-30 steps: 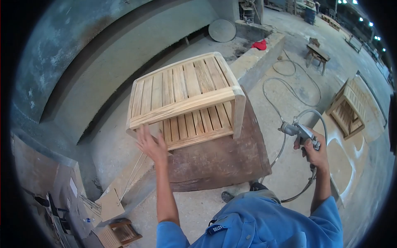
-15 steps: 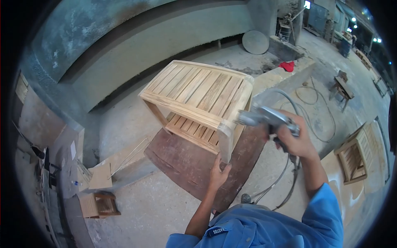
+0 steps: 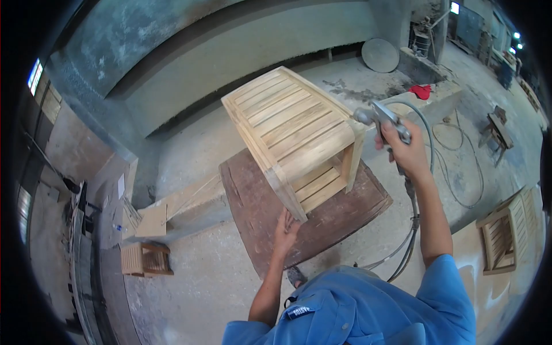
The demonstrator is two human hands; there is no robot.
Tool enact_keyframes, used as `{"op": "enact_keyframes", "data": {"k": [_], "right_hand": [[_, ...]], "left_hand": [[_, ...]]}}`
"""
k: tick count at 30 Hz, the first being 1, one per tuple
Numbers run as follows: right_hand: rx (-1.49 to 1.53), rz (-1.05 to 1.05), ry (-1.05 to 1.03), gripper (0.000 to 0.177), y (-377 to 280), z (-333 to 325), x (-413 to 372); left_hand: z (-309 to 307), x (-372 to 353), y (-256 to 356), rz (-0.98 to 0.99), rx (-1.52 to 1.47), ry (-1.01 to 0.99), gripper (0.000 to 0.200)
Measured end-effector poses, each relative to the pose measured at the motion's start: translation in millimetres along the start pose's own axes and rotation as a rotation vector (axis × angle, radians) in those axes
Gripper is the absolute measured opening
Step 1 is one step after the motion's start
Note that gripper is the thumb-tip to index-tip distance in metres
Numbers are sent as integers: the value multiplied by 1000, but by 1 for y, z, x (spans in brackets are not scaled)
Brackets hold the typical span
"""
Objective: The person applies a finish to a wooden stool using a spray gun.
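A pale wooden slatted bench (image 3: 305, 123) with a lower slatted shelf (image 3: 322, 187) stands at an angle on a worn brown board (image 3: 253, 201). My left hand (image 3: 284, 233) is at the foot of the bench's near leg, its fingers and thumb against the wood. In my right hand (image 3: 407, 150) is a metal spray gun (image 3: 386, 118), raised just beyond the right corner of the bench top with its nozzle pointing left. My fingers wrap round its handle, and a hose (image 3: 413, 213) hangs below it.
A smaller-looking slatted wooden piece (image 3: 146, 259) sits on the floor at left, another (image 3: 499, 241) at right. Hose loops (image 3: 466, 201) lie on the floor near a small wooden stool (image 3: 495, 135). A red cloth (image 3: 421, 91) rests on a low ledge; a round disc (image 3: 380, 56) leans behind.
The bench has turned on its support, so its open end now faces me more. My left hand has moved with the leg. My right hand has drawn the spray gun up and back.
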State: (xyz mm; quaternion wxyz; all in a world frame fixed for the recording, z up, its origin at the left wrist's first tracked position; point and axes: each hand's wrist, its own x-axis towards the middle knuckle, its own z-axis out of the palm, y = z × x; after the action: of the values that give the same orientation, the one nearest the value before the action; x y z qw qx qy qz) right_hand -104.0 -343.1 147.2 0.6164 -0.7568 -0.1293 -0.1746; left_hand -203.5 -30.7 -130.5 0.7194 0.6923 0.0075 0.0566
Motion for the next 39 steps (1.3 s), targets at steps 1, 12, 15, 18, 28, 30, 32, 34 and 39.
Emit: {"op": "enact_keyframes", "data": {"k": [1, 12, 15, 18, 28, 30, 32, 34, 39], "right_hand": [[4, -18, -35, 39, -1, -6, -15], [211, -230, -373, 57, 2, 6, -130], [302, -101, -417, 46, -7, 8, -154], [268, -96, -292, 45, 5, 0, -169], [-21, -51, 268, 76, 2, -93, -217], [-33, -88, 242, 76, 4, -91, -221], [-55, -161, 171, 73, 1, -88, -219], [-73, -195, 150, 72, -1, -85, -217], [-137, -313, 124, 66, 9, -81, -216]], "left_hand": [[-3, 0, 2, -40, -5, 22, 73], [-14, -2, 26, -92, -5, 80, 69], [-13, -3, 32, -180, -15, 139, 67], [-15, -3, 33, -315, -47, 199, 63], [-41, 2, 9, -327, -9, 219, 55], [-40, 1, 10, -338, -12, 212, 54], [-36, 0, 18, -343, -62, 240, 53], [-35, -2, 22, -356, -52, 237, 52], [-56, -28, -5, -461, -90, 326, 51]]}}
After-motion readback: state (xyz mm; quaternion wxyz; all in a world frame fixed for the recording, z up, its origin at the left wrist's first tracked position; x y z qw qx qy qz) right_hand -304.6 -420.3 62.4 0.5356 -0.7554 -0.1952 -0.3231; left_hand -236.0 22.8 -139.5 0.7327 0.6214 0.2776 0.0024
